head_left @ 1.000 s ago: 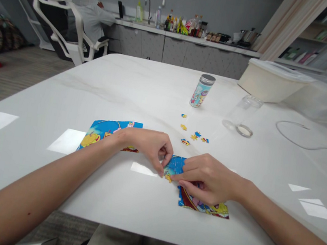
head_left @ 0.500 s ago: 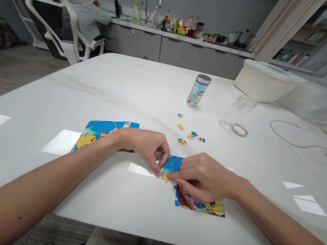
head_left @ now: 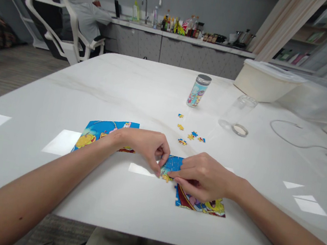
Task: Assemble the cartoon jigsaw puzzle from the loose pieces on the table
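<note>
A partly joined jigsaw puzzle [head_left: 182, 199], blue, red and yellow with cartoon figures, lies flat near the table's front. My left hand [head_left: 151, 149] pinches the left edge of its blue upper part, thumb and forefinger against the border. From the right, my right hand [head_left: 201, 179] lies over the middle, fingers curled, with the forefinger tip pressing on a yellow piece [head_left: 166, 177]; much of the puzzle is hidden under it. Another joined puzzle section [head_left: 97, 129] sits to the left, partly behind my left forearm. Several loose puzzle pieces [head_left: 182, 141] are scattered beyond my hands.
A cartoon-printed tin [head_left: 198, 91] stands farther back. Right of it are a clear jar [head_left: 242, 107] lying tilted and a round lid [head_left: 240, 130]. Lidded plastic boxes [head_left: 264, 83] and a white cable [head_left: 293, 140] lie at the right. A person sits in a white chair [head_left: 74, 23] behind.
Both hands stay at the same places on the puzzle, with hardly any visible shift. The loose pieces have not moved.
</note>
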A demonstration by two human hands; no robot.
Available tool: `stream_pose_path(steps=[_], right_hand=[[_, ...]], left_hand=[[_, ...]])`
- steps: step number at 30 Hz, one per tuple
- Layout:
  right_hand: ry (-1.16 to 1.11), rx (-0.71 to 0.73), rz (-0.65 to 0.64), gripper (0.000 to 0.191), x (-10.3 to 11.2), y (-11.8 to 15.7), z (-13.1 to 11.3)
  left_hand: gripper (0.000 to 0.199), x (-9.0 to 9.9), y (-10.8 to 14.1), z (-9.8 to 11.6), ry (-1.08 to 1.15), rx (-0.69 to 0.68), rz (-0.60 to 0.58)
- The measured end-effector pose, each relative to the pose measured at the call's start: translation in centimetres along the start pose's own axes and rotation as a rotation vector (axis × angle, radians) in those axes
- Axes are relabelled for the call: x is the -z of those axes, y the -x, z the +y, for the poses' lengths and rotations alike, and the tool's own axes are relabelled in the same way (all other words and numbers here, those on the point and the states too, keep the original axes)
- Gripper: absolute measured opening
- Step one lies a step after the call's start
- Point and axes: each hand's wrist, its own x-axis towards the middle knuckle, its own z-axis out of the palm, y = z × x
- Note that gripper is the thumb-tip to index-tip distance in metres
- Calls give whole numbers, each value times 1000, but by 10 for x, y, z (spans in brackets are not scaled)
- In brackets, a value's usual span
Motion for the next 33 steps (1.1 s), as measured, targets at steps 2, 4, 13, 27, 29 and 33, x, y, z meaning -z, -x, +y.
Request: stream_pose_path(steps=[2,4,13,27,29,33], right_hand=[[-36,-41,-11,33,0,0,0],[-63,-68,-26,34,0,-1,0],[-42,-58,-34,39,-2,1,3],[150,-451,8,56,-4,-2,-2],[155,-462,19,55,-6,-3,-2],[138,-485,24,52,-7,-3,-3]], left_hand=[[21,0,0,0,8,-6,1],[21,0,0,1,12,-4,-2],[22,0,0,1,11,-5,-8],[37,4,4,-4,-29,76,56],[38,4,3,-3,-44,85,55],[39,4,3,-3,-55,92,53]])
